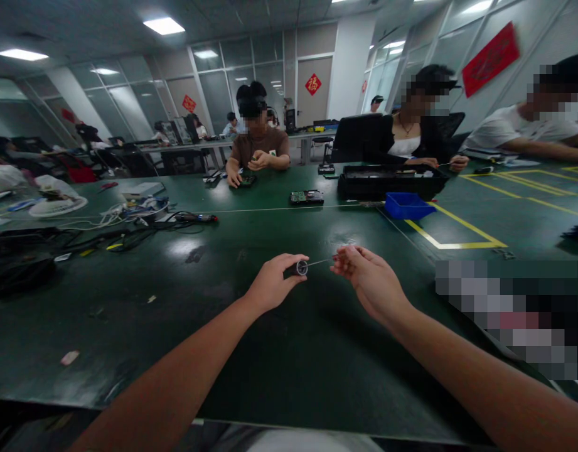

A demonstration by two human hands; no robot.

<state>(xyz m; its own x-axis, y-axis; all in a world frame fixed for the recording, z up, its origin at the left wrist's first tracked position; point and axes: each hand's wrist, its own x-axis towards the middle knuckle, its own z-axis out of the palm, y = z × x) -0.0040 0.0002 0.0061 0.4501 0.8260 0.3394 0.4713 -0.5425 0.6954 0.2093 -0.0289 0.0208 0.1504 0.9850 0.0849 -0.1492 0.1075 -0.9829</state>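
Above the green table [279, 364], my left hand [275, 284] holds a small dark cylinder [301, 268] with a pale ring-shaped end, pinched between thumb and fingers. From that ring end a thin, light rod or wire [319, 261] runs to the right. My right hand [364, 276] has its fingers closed around the far end of this rod, near a small dark piece at the fingertips. Whether the rod's left end sits inside the ring or only in front of it is too small to tell.
A blue bin [407, 206] and a long black tray [392, 183] stand ahead on the right. A circuit-board device [306, 197] lies further ahead. Cables [142, 227] clutter the left. People sit across the table and at the right.
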